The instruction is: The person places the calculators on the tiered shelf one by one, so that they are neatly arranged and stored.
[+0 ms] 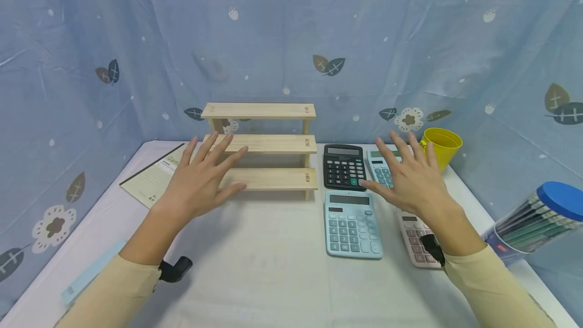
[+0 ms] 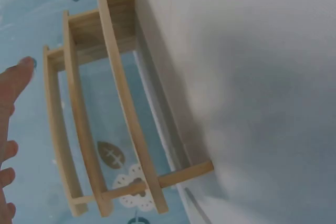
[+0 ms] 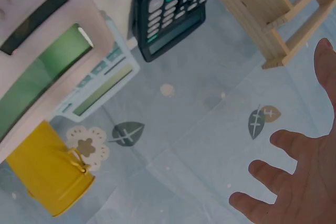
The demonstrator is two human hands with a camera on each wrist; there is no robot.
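My left hand [image 1: 196,181], fingers spread and holding nothing, hovers in front of the left end of a three-step wooden shelf [image 1: 264,180]. On the right, my right hand [image 1: 412,181] is spread too, above several calculators, with nothing in its grasp. Just left of its thumb lies a black calculator [image 1: 344,166]. A light blue calculator [image 1: 352,224] lies nearer the front. Another blue calculator [image 1: 381,166] and a pink calculator [image 1: 415,242] are partly covered by the right hand and arm. In the left wrist view, the shelf's treads [image 2: 126,98] show beside the fingers.
A yellow mug [image 1: 442,146] stands at the back right. Nearer on that side is a clear tub of pencils with a blue lid [image 1: 562,200]. At the left lie a paper notebook [image 1: 157,176] and a light blue flat strip [image 1: 93,272]. Patterned blue cloth surrounds the table.
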